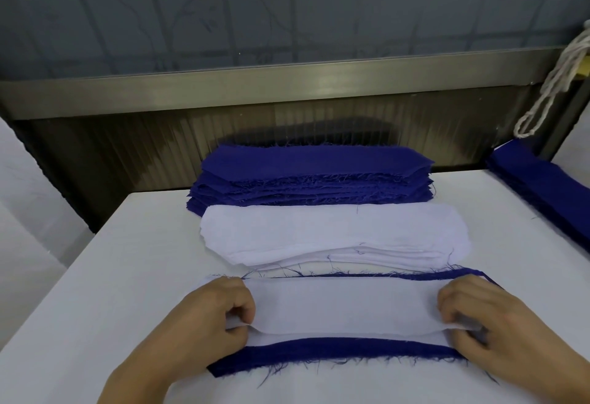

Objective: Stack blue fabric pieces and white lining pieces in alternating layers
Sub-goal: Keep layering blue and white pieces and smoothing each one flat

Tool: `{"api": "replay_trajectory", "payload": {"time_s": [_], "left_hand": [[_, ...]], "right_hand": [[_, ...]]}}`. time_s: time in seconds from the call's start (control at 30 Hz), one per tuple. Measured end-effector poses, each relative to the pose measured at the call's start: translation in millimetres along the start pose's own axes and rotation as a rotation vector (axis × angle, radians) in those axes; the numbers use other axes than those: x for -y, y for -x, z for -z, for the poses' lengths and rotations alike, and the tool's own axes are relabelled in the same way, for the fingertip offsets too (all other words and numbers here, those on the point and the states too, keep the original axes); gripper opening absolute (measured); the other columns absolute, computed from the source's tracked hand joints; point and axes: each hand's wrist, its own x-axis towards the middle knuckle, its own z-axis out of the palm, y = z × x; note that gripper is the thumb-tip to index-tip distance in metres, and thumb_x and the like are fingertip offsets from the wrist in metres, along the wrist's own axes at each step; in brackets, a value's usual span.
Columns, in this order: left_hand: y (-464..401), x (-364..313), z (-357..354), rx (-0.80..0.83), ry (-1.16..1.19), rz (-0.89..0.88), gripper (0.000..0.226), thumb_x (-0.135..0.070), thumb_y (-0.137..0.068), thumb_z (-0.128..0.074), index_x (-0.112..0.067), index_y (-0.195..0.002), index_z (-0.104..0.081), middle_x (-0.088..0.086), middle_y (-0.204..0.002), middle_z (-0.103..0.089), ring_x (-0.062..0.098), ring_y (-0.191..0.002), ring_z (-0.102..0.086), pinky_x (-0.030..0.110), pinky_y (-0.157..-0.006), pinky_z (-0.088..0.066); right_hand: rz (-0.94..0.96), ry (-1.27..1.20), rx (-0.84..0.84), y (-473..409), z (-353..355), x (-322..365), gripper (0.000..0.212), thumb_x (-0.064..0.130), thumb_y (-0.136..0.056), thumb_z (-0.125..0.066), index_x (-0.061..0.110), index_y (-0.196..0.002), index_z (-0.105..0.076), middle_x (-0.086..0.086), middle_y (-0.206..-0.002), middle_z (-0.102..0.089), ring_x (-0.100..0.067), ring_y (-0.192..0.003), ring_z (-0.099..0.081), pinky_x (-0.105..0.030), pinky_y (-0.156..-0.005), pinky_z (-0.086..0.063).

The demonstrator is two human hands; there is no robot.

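White lining piece (344, 306) laid flat on blue fabric piece (335, 354) at near edge of white table (105, 276); long axes of both running left to right, parallel to table's front edge. Blue margin exposed along near side as a wide frayed band, along far side as a thin frayed line. Near edge of lining lifted slightly off the blue, with corners raised at both ends.

Left hand (204, 314) at left end of lining, fingers curled, thumb and fingertips pinching the raised corner. Right hand (485, 317) at right end, fingers curled likewise, pinching the opposite corner. Hands well apart, one at each end of the long axis.

Just beyond, stack of white lining pieces (319, 231), long axis also left to right, ends rounded, layers fanned slightly toward the viewer. Behind and touching it, stack of blue fabric pieces (306, 177), same orientation, edges frayed, far side near a ribbed metal panel (127, 148).

At right edge of table, second blue stack (542, 186), long axis running obliquely from far to near. Above it, looped white cord (552, 84) hanging from upper right.
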Motion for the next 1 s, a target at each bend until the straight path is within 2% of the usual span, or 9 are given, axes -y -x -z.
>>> {"api": "replay_trajectory", "payload": {"time_s": [0.27, 0.33, 0.4, 0.5, 0.57, 0.63, 0.73, 0.87, 1.0], "left_hand": [[0.3, 2.7, -1.9, -0.010, -0.007, -0.039, 0.018, -0.015, -0.067, -0.059, -0.032, -0.072, -0.057, -0.019, -0.087, -0.057, 0.003, -0.084, -0.053, 0.019, -0.072, -0.046], [0.5, 2.7, -1.7, -0.007, 0.012, -0.038, 0.014, -0.019, -0.067, -0.060, -0.032, -0.072, -0.058, -0.018, -0.088, -0.058, 0.004, -0.085, -0.054, 0.020, -0.073, -0.047], [0.3, 0.9, -0.8, -0.005, 0.040, -0.039, 0.005, -0.031, -0.069, -0.063, -0.032, -0.072, -0.059, -0.016, -0.088, -0.059, 0.005, -0.085, -0.055, 0.022, -0.074, -0.048], [-0.2, -1.4, -0.7, -0.010, 0.100, -0.043, 0.017, -0.048, -0.076, -0.062, -0.032, -0.072, -0.060, -0.014, -0.085, -0.060, 0.007, -0.085, -0.057, 0.022, -0.075, -0.047], [-0.7, -4.0, -1.2, -0.043, 0.107, -0.068, 0.013, -0.046, -0.080, -0.061, -0.034, -0.075, -0.062, -0.014, -0.090, -0.059, 0.007, -0.089, -0.057, 0.022, -0.078, -0.046], [-1.2, -5.3, -2.7, -0.058, 0.111, -0.074, 0.008, -0.041, -0.079, -0.067, -0.040, -0.087, -0.066, -0.021, -0.104, -0.058, 0.003, -0.103, -0.054, 0.016, -0.087, -0.042], [-1.3, -5.6, -5.2, 0.002, 0.109, -0.067, 0.031, -0.044, -0.073, -0.074, -0.045, -0.103, -0.067, -0.033, -0.121, -0.048, -0.004, -0.120, -0.043, 0.007, -0.098, -0.031], [-3.1, -8.4, -6.9, 0.052, 0.079, -0.055, 0.032, -0.045, -0.072, -0.076, -0.046, -0.103, -0.068, -0.038, -0.118, -0.048, -0.009, -0.119, -0.041, 0.007, -0.097, -0.031], [-3.7, -11.2, -6.9, 0.056, 0.071, -0.048, 0.031, -0.043, -0.074, -0.077, -0.044, -0.104, -0.069, -0.036, -0.115, -0.050, -0.011, -0.117, -0.040, 0.006, -0.097, -0.031]], "right_hand": [[-0.009, -0.016, 0.004, 1.8, -1.4, 0.1, 0.027, 0.008, -0.065, -0.069, 0.027, -0.076, -0.053, 0.020, -0.092, -0.053, -0.006, -0.084, -0.053, -0.021, -0.072, -0.041], [-0.006, -0.032, 0.000, 1.3, 1.0, 2.1, 0.023, 0.015, -0.070, -0.070, 0.028, -0.076, -0.052, 0.020, -0.091, -0.053, -0.006, -0.084, -0.053, -0.021, -0.072, -0.041], [0.000, -0.052, -0.004, 1.6, 3.7, 4.0, 0.012, 0.030, -0.080, -0.066, 0.029, -0.078, -0.054, 0.021, -0.092, -0.053, -0.006, -0.086, -0.054, -0.020, -0.074, -0.041], [0.012, -0.078, -0.018, 1.6, 4.3, 6.2, 0.017, 0.042, -0.092, -0.053, 0.029, -0.082, -0.059, 0.022, -0.095, -0.055, -0.006, -0.089, -0.055, -0.018, -0.077, -0.041], [0.018, -0.081, -0.032, 1.0, 2.8, 7.0, 0.020, 0.039, -0.095, -0.047, 0.029, -0.085, -0.061, 0.022, -0.098, -0.054, -0.005, -0.090, -0.055, -0.018, -0.078, -0.041], [0.023, -0.053, -0.050, 0.1, -0.9, 7.1, 0.019, 0.036, -0.094, -0.049, 0.027, -0.092, -0.065, 0.023, -0.103, -0.054, -0.003, -0.094, -0.055, -0.018, -0.080, -0.041], [0.021, -0.038, -0.042, 0.2, -5.9, 6.8, 0.024, 0.043, -0.090, -0.056, 0.027, -0.101, -0.068, 0.023, -0.111, -0.054, 0.000, -0.101, -0.054, -0.015, -0.086, -0.041], [0.012, -0.060, -0.016, 1.1, -7.2, 7.9, 0.027, 0.050, -0.086, -0.059, 0.031, -0.102, -0.069, 0.026, -0.114, -0.053, 0.003, -0.103, -0.053, -0.015, -0.086, -0.042], [0.009, -0.065, -0.040, -0.3, -6.7, 10.4, 0.033, 0.057, -0.090, -0.051, 0.031, -0.099, -0.070, 0.025, -0.111, -0.054, 0.005, -0.101, -0.053, -0.015, -0.086, -0.042]]}}
